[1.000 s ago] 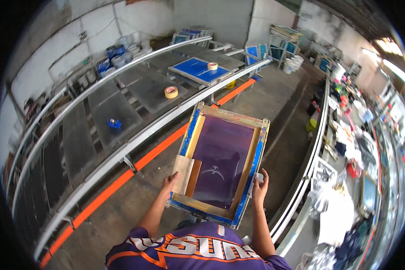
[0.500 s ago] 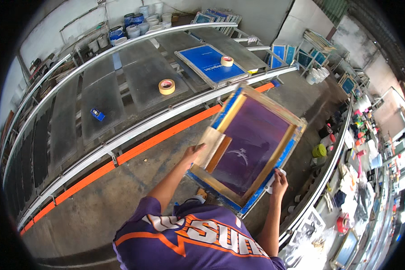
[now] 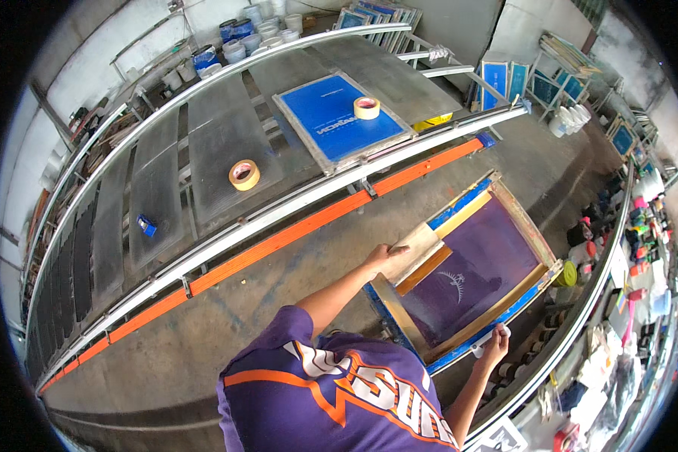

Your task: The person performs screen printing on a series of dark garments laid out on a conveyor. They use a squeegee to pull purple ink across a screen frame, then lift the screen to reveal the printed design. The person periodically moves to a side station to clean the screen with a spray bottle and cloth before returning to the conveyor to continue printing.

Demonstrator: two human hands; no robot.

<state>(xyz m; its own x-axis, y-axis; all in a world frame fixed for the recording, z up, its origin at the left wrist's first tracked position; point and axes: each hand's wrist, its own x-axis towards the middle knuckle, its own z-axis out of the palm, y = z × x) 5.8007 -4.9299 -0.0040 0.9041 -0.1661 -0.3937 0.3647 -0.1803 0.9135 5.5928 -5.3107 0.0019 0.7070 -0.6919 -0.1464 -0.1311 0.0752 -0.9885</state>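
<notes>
A silk-screen printing frame (image 3: 484, 260) is held tilted in front of me, with purple mesh, a pale crescent-like design and blue tape along its edges. My left hand (image 3: 388, 258) is closed round a squeegee (image 3: 414, 256) with a pale wooden handle and an amber blade. That squeegee lies across the frame's left side; whether my fingers also grip the frame is hidden. At the frame's near right edge, my right hand (image 3: 494, 346) pinches a small white piece (image 3: 480, 348), too small to name. It overlaps the taped edge.
A long printing table (image 3: 218, 128) with dark panels and an orange rail (image 3: 294, 230) runs along the left. On it are a blue screen (image 3: 339, 124), tape rolls (image 3: 244, 175) and a small blue object (image 3: 146, 225). A cluttered bench (image 3: 595, 331) curves along the right.
The frame, with both hands and the squeegee, has moved to the right in view. The table's contents have shifted left as the view turned. Both hands keep their holds.
</notes>
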